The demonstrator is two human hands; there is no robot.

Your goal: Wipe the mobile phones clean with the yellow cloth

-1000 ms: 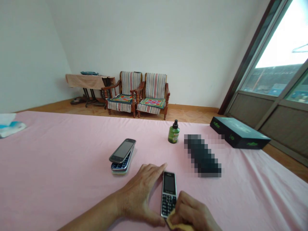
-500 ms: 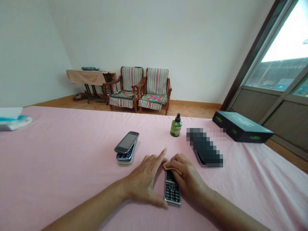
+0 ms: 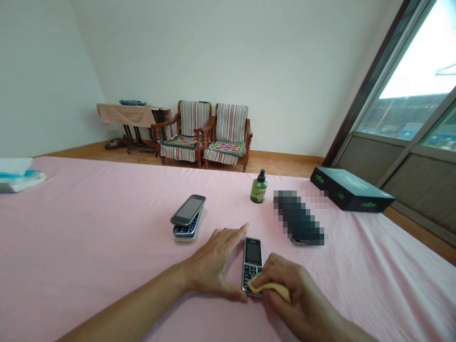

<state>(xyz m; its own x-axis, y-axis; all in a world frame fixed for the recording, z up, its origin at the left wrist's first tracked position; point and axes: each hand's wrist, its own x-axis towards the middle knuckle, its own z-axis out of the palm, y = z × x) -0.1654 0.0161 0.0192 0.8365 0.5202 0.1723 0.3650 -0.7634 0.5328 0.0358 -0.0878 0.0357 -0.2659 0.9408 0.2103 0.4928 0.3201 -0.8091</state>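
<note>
A keypad mobile phone (image 3: pixel 253 254) lies face up on the pink cloth in front of me, its lower keys partly covered. Pinched in my right hand (image 3: pixel 295 289) is a folded yellow cloth (image 3: pixel 272 288), pressed against the phone's keypad. My left hand (image 3: pixel 219 263) rests to the left of the phone with thumb and fingers spread, the thumb tip by its lower left corner. Beyond my left hand, a touchscreen phone (image 3: pixel 188 210) sits on top of a stack with a keypad phone (image 3: pixel 187 229) under it.
A green spray bottle (image 3: pixel 258 187) stands ahead. Right of it lies a dark, pixelated object (image 3: pixel 301 221), with a black box (image 3: pixel 351 190) farther right. A white and blue packet (image 3: pixel 21 178) is at the far left. Two wooden chairs (image 3: pixel 225 128) stand against the wall.
My right hand has slid the yellow cloth from the top of the phone down to its lower keys, uncovering the screen. My left hand has stayed nearly still.
</note>
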